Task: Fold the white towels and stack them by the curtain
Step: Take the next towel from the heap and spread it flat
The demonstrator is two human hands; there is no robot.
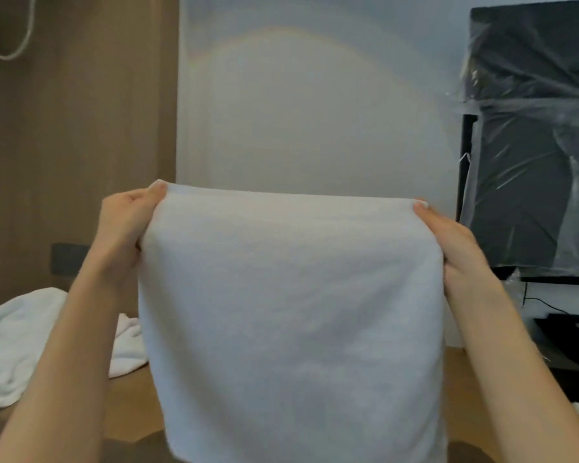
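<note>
Wooden table (134, 406) by a pale wall, one towel (291, 312) held up above it.
Left hand (124, 225) and right hand (455, 242) each pinch a top corner; its lower edge is cut off. One crumpled heap (10, 345) lies left, count unclear.

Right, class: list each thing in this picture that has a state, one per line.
Held towel: raised, hanging flat, pinched at both top corners.
Left hand: gripping the top left corner.
Right hand: gripping the top right corner.
Other towels: crumpled, unfolded on the table.
</note>
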